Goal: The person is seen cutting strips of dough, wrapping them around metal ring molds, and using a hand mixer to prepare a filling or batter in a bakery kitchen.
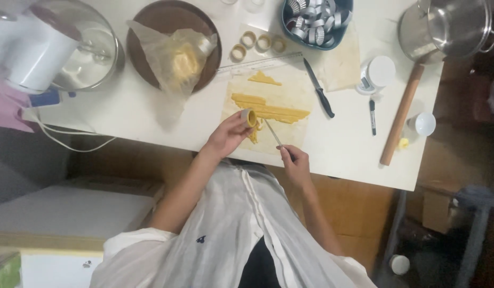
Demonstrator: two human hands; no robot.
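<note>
At the near edge of the white table (151,114), the right hand (296,164) is closed around the handle of a thin metal blade (273,133), whose tip is pointed toward the left hand. The left hand (228,135) is curled around a small metal ring mould (248,117), which is lined with a strip of yellow dough and held just above the table edge.

Just beyond the hands, a sheet of baking paper (289,88) is spread, and on it cut strips of yellow dough (271,110) are laid side by side, with a smaller piece further up. To the right of the paper a black-handled knife (319,88) is placed, then a black marker (372,114) and a wooden rolling pin (400,114) lying slantwise toward the right edge, with a small white cup (424,124) beside it.

Further back, three dough-lined rings (256,44) are set in a row behind a clear ruler (257,64). A brown plate (151,32) carrying a plastic bag of dough is seen to the left, a blue bowl of metal rings (316,21) at the far middle, and steel pots at both far corners.

Bare tabletop is left between the plate and the near edge on the left side.
</note>
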